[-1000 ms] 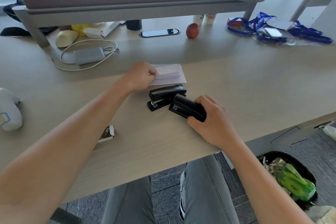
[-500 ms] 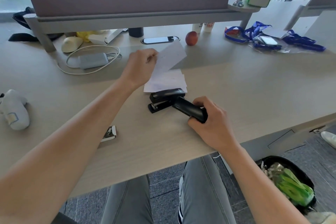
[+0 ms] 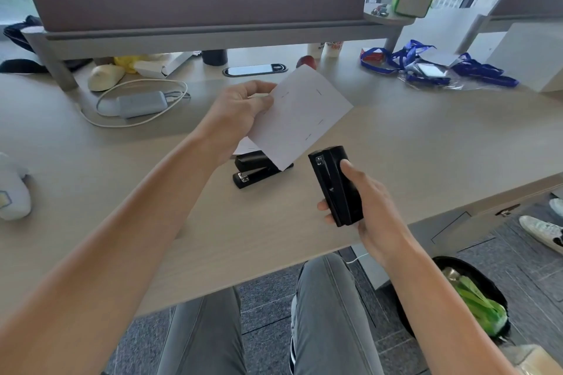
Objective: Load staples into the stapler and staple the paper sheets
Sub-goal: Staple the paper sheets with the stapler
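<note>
My left hand [image 3: 240,109] pinches the left edge of white paper sheets [image 3: 304,119] and holds them tilted above the desk; several staples show in them. My right hand [image 3: 365,207] grips a black stapler [image 3: 336,186] in the air, its nose pointing away from me toward the sheets' lower corner, a short gap apart. A second black stapler [image 3: 253,169] lies on the desk under the raised sheets, partly hidden by them. More white paper [image 3: 242,146] lies behind it, mostly covered.
A beige desk [image 3: 426,155] carries a grey charger with white cable [image 3: 140,103], a phone [image 3: 254,69], an apple [image 3: 306,61], blue lanyards [image 3: 426,67] and a white soft toy [image 3: 12,195]. A black bin [image 3: 475,298] stands on the floor at right.
My left hand raised the sheets higher off the desk. My right hand lifted its stapler off the desk, away from the other stapler, and turned it nose-forward.
</note>
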Demonstrator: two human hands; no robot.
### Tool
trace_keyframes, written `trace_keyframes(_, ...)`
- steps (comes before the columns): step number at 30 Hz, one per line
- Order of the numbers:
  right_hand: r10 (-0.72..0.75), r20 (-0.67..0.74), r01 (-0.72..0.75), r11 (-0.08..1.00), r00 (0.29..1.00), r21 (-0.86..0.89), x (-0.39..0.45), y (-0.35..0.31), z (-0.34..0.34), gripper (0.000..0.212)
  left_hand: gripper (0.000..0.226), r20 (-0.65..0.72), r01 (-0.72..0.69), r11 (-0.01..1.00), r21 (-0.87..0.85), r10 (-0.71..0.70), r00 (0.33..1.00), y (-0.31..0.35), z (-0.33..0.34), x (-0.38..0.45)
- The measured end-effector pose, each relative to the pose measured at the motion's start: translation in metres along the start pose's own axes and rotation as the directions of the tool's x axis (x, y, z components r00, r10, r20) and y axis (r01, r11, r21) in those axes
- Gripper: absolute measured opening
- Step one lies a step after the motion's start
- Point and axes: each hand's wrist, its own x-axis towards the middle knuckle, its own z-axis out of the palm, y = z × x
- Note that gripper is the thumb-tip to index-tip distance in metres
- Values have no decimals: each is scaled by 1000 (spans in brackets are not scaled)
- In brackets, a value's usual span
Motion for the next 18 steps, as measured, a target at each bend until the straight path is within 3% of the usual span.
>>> trace_keyframes(6,16,52,-23,991,999,133,-7,4,-4,46,26,58,13,983,183,-24,998,-7,4,-16)
trace_keyframes(13,40,-15,-41,999,999,-31,-12,4,1,52,26,97,-2,953,301,-28,995,-9,0,-29)
trace_keyframes(18,87,-72,-90,995,994,-38,-13,5,6,53,26,102,0,952,306,-33,994,-9,-5,-32)
